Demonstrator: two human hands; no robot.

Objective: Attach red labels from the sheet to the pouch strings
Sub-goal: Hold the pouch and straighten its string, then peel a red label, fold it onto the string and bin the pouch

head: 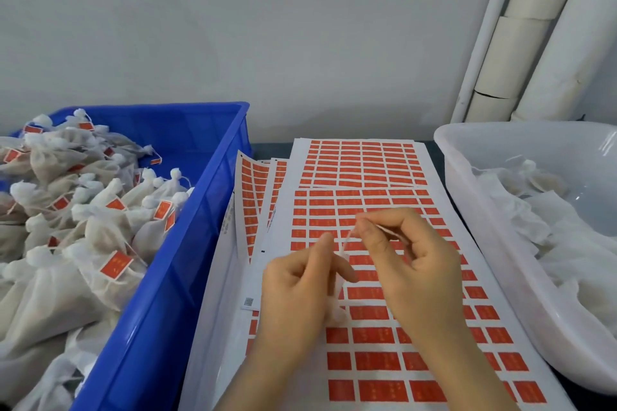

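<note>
Both my hands hover over the top sheet of red labels (380,337) in the middle of the table. My left hand (297,284) holds a small white pouch (335,309), mostly hidden under its fingers. A thin white string (347,242) runs up from the pouch to my right hand (410,257), which pinches its end between thumb and forefinger. No loose label shows on either hand.
A blue crate (187,243) at the left is piled with white pouches bearing red labels (115,265). A translucent white tub (484,197) at the right holds unlabelled pouches. More label sheets (360,163) lie fanned behind. White pipes (534,43) stand at the back right.
</note>
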